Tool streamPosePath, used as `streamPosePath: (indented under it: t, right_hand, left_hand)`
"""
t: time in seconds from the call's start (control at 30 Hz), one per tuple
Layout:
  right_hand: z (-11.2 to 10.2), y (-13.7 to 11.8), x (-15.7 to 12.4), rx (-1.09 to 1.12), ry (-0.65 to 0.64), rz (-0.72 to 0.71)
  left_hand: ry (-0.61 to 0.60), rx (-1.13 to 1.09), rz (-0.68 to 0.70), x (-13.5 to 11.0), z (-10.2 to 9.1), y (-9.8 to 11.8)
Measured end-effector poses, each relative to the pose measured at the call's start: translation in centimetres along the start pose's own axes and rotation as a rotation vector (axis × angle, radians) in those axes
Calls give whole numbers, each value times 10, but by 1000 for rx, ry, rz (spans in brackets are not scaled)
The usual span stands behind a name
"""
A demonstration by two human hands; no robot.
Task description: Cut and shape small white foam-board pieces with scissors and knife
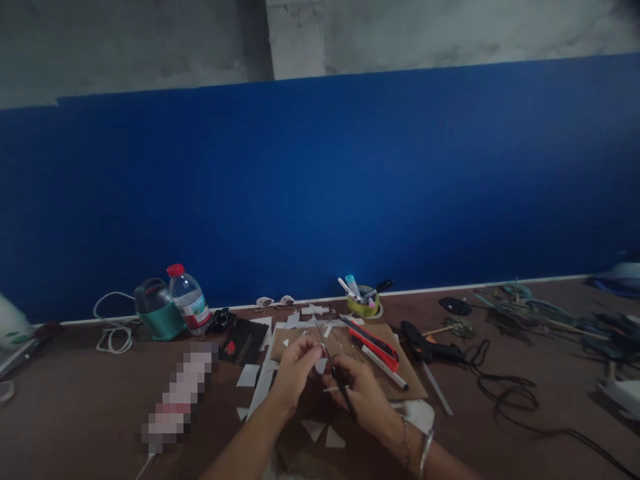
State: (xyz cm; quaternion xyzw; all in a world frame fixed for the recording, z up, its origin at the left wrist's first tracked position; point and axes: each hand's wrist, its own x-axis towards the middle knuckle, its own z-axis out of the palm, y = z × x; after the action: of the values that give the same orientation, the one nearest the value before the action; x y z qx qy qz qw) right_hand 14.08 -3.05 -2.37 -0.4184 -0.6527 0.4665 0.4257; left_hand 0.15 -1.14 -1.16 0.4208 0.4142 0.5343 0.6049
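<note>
Findings at the bench. The left hand (295, 370) is curled, its fingertips pressed together in a pinch on a small white scrap (321, 365). The right hand (364, 395) is closed around a thin dark tool (343, 387), which slants up to the left with its tip beside the scrap. Both are held just above a cardboard sheet (345, 340) near the front of the brown table (500, 440).

Surroundings:
- A red utility knife (375, 343) and a white pen (385, 367) lie on the sheet, just right of the hands.
- A black glue gun (425, 343) lies beyond them, with a black cable (505, 393) looping off to the right.
- A yellow tape roll (364, 305) with pens standing in it sits behind, against the blue wall panel (320, 187).
- To the left are a clear plastic bottle (189, 300) with a red cap, a teal container (157, 312) touching it, and a coiled white cord (113, 330).
- Flat, angular paper offcuts (315, 427) are scattered under and around the forearms.

Materials: the table is matt and the cardboard dull brown. A metal bangle (425, 453) is on the right wrist.

Limits: the light is dim and the view soft. Whether the tool is scissors cannot be told, as its grip is buried in the fist. A tangle of dark cords at far right (530, 313) is indistinct. One patch on the table is pixelated (180, 393).
</note>
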Motion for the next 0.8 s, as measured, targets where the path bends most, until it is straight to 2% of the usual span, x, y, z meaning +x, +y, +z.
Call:
streamPosePath:
  t: [0.23,0.5,0.63,0.8]
  right_hand:
    - [-1,-4,-1,-4,0,19]
    - [-2,-2,-2,2,-42,8]
    - [-2,1,-1,-23,-30,-13]
    - [-2,0,-1,-42,-19,-12]
  left_hand:
    - [-39,-41,7,-2,4,2]
    - [-89,48,-19,0,-1,7]
    - [-83,48,-44,0,-1,10]
    - [-52,73,14,-2,0,13]
